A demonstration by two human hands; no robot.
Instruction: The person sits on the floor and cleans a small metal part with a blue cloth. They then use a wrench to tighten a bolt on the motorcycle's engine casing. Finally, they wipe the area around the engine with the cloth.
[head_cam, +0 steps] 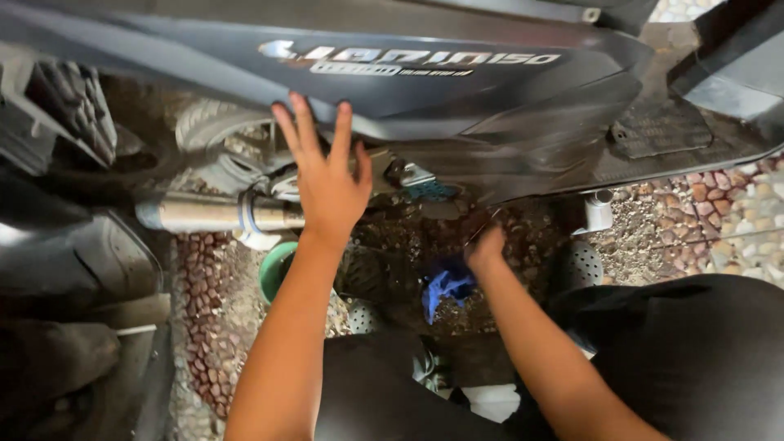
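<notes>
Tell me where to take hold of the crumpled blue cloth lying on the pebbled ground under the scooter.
Pinch the crumpled blue cloth at its raised, bunched top fold, coming straight down from above. It lies loose in a heap on the pebbled ground, so the upper folds probably offer the easiest grip. The right hand is nearest, just above the cloth; the left hand, fingers spread, reaches toward the dark scooter side panel.

I see all of this through the one camera on my head, tilted steeply down and slightly forward along my own forearms, so my dark-clad knees fill the bottom right. It sits close to the scooter's dark side panel, which crosses the top edge, with the pebbled ground below. The underside is probably too shadowed and blurred to read.
</notes>
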